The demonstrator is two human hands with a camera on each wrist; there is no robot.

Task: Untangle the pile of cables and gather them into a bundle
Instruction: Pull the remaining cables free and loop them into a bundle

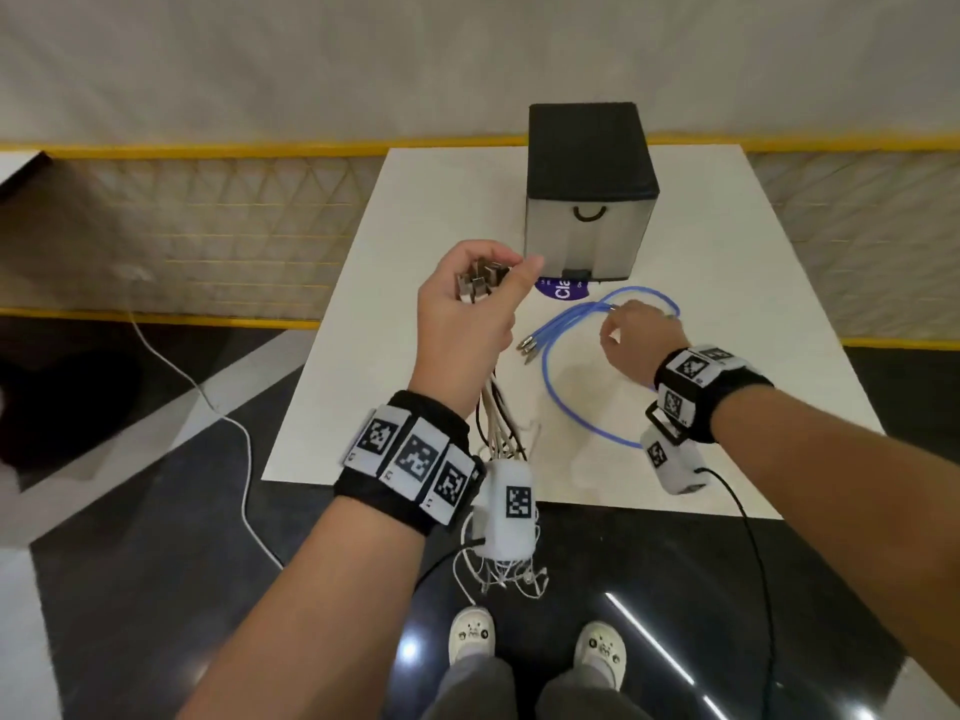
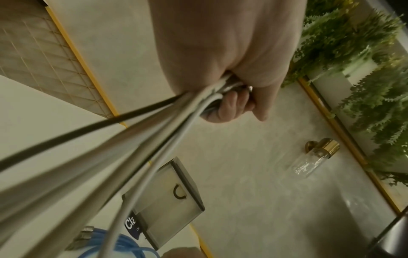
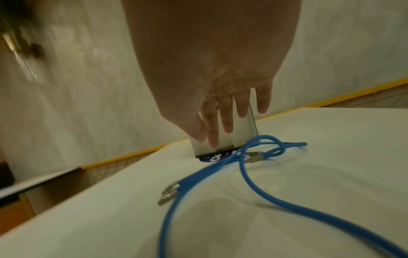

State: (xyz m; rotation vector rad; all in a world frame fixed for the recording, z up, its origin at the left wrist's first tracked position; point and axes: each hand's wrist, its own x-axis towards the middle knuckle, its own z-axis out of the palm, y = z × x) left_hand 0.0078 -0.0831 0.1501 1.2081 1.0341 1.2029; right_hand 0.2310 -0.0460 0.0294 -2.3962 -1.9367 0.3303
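The blue cables (image 1: 561,356) lie looped and knotted near the middle of the tabletop (image 1: 727,314). The left hand (image 1: 462,309) is curled tight around a bunch of white and black cables (image 1: 496,413) that hangs past the front edge. The right hand (image 1: 636,340) hovers over the blue loop, fingers (image 3: 227,118) straight and loose. A closed box (image 1: 589,194) stands at the back edge.

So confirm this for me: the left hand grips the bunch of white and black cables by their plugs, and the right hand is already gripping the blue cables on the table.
Not quite. The left hand does grip the white and black cables by their plugs, but the right hand is not gripping the blue cables. The right wrist view shows its fingers straight and open above them, holding nothing, with the cables lying on the table.
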